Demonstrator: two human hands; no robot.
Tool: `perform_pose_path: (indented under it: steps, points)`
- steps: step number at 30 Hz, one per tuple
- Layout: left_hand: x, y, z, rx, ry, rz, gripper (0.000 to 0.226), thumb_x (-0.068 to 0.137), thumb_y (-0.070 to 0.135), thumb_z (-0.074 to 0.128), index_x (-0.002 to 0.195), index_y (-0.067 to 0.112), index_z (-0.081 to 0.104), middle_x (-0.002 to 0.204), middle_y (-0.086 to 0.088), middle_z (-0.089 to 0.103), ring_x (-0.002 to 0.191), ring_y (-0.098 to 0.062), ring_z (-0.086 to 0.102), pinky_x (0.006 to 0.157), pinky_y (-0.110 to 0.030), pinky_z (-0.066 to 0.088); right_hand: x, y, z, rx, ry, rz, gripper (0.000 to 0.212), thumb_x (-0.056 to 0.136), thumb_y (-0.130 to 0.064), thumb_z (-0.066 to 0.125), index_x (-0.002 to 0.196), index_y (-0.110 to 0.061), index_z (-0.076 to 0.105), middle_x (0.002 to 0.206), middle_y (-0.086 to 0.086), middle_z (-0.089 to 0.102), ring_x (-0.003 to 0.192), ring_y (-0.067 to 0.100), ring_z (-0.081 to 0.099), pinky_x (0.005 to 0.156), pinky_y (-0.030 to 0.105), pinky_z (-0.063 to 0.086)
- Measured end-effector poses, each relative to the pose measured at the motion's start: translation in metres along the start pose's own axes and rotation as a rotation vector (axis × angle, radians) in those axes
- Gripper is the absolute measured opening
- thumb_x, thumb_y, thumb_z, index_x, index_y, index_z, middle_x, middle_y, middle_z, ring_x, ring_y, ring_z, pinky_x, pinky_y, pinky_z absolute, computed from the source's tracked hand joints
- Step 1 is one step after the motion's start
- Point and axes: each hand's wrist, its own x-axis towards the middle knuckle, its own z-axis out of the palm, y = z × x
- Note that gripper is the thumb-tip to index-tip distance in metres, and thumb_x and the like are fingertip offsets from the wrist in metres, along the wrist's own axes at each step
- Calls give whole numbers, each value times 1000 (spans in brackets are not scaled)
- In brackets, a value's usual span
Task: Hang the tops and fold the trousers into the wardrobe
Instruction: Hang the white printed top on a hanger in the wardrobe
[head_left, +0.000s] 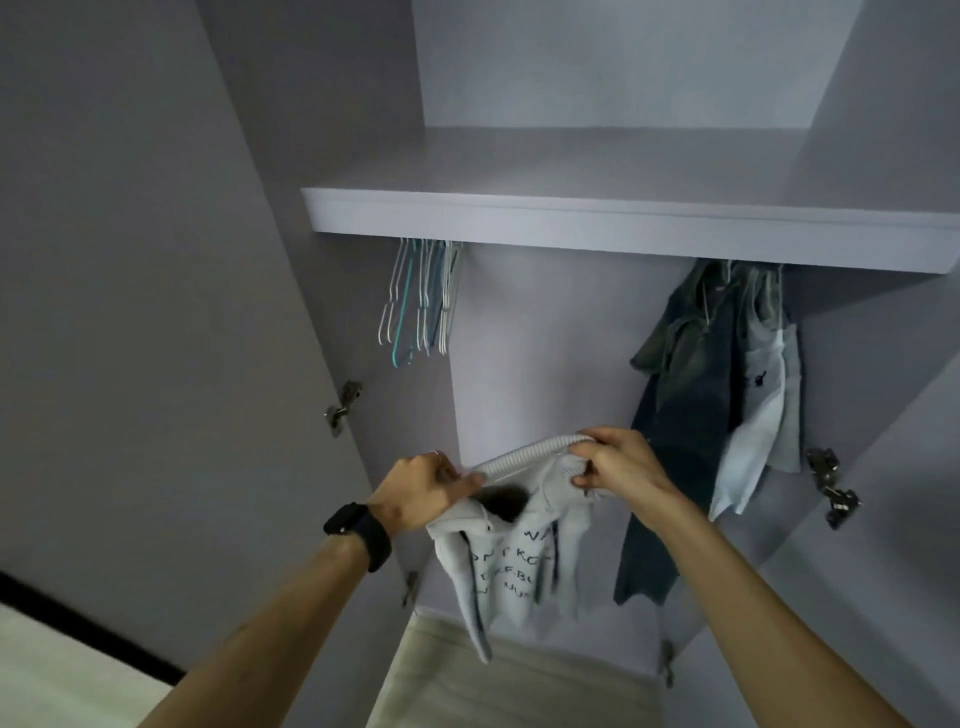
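Two hands are sharing the head view, both raised in front of the open wardrobe. The left hand is pinching one end of the ribbed collar of a grey top, fingers curled into the cloth. The right hand is gripping the other end, with its fingers folded over the rib. Between them the collar is stretching in a shallow arc, and the body of the grey top is hanging below the hands, in front of the wardrobe's lower back panel and above the pale floor.

Dark lettering is showing on the cloth, but folds and blur are leaving it unreadable. A dark patch is sitting inside the neck opening, and I cannot tell what it is.

A black watch is wrapping the left wrist.

Under the shelf a bunch of bare hangers is hanging at the left, their hooks and the rail hidden behind the shelf edge. At the right a denim garment and a pale top are hanging touching each other, their upper parts likewise covered. The left door is running out of frame.
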Motion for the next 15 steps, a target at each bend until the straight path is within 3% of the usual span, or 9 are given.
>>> perform_pose_path:
  steps: [3, 8, 12, 15]
  points:
    - [-5, -15, 20, 265, 33, -42, 35, 86, 59, 57, 88, 26, 46, 85, 2, 59, 77, -24, 59, 63, -31, 45, 0, -3, 17, -58, -18, -20, 16, 92, -6, 66, 85, -16, 76, 79, 5, 71, 67, 20, 73, 78, 40, 63]
    - [-9, -42, -1, 429, 259, -7, 23, 100, 41, 35, 114, 25, 40, 87, -7, 67, 80, -36, 65, 63, -36, 50, 3, -7, 30, -235, -4, -104, 18, 93, -9, 66, 85, -23, 73, 79, -2, 72, 67, 21, 75, 75, 39, 64]
    - [-11, -48, -25, 570, 89, 14, 35, 99, 40, 42, 132, 31, 40, 109, -7, 69, 97, -34, 66, 75, -37, 49, 6, -16, 40, -255, -18, -132, 19, 94, -9, 66, 86, -26, 72, 83, -1, 73, 66, 19, 75, 74, 33, 63]
    - [-17, -49, -30, 697, 28, 44, 25, 100, 40, 43, 119, 31, 57, 107, -1, 69, 95, -29, 66, 72, -34, 48, 7, -22, 52, -243, -19, -129, 21, 93, -8, 66, 85, -27, 71, 86, 0, 73, 66, 19, 75, 75, 33, 63]
